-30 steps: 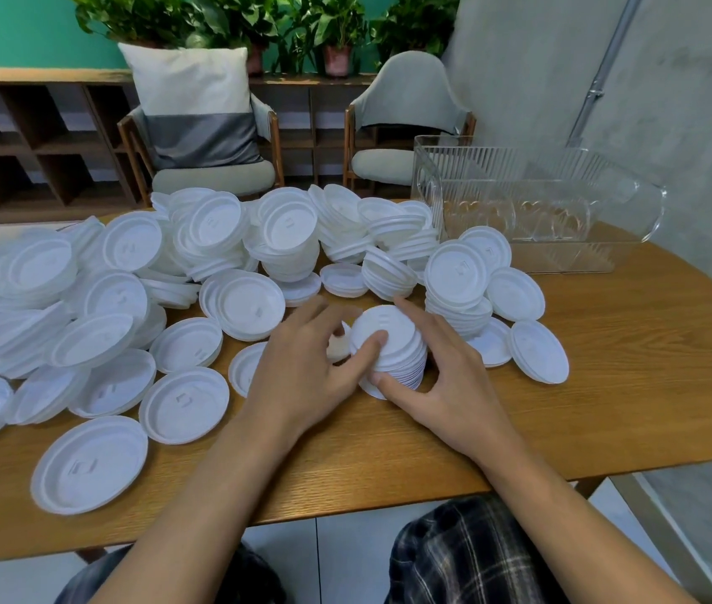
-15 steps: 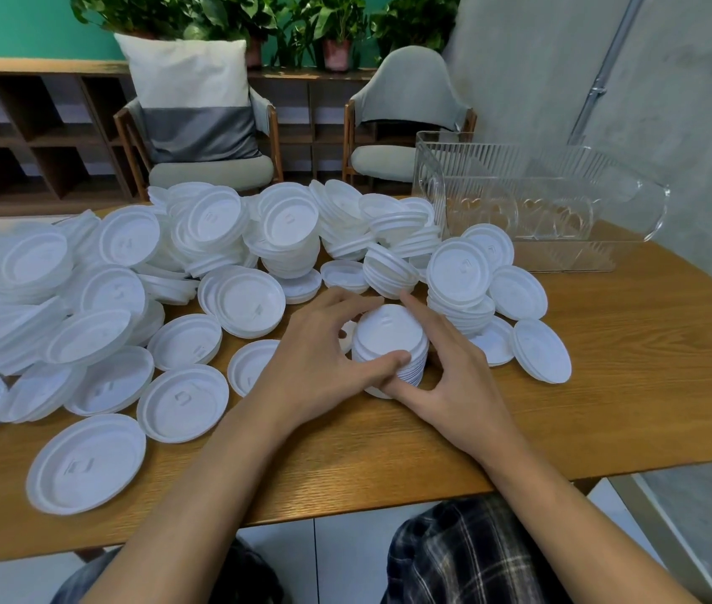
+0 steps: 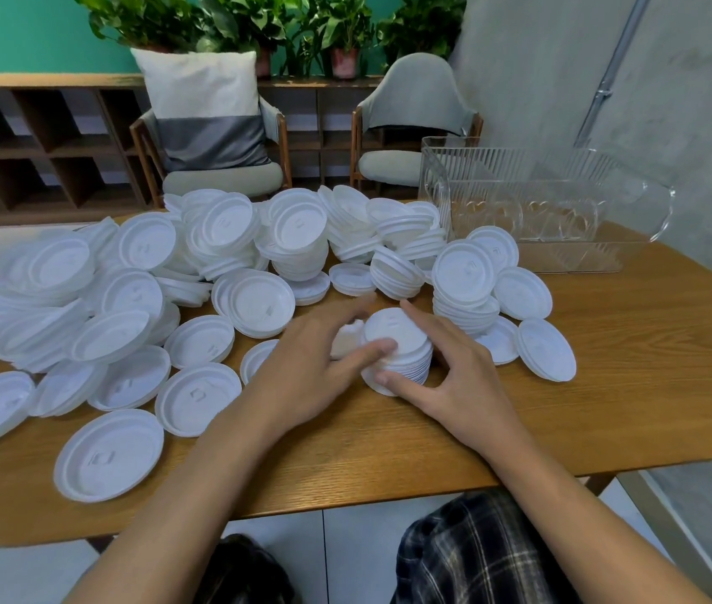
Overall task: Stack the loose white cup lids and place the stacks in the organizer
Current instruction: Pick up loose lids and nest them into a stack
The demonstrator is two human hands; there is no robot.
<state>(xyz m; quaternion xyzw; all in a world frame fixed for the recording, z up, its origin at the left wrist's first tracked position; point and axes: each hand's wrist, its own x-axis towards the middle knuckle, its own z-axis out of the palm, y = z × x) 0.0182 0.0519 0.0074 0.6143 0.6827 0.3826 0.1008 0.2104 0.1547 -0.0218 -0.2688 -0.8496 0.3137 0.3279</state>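
Observation:
A short stack of white cup lids (image 3: 398,337) stands on the wooden table (image 3: 607,385) in front of me. My left hand (image 3: 315,364) grips it from the left, thumb on its front edge. My right hand (image 3: 459,372) holds it from the right, thumb at its base and fingers curled round the far side. Many loose white lids (image 3: 136,307) and leaning stacks cover the table's left and middle. The clear plastic organizer (image 3: 541,211) sits at the back right with nothing white visible inside.
Another lid stack (image 3: 465,289) stands just behind my right hand, with single lids (image 3: 546,348) to its right. Two chairs (image 3: 415,124), shelving and potted plants line the far wall. Bare tabletop lies to the right and along the near edge.
Both hands stay around the same stack. My left fingers have shifted a little and look blurred; my right fingers have spread slightly off the stack's top.

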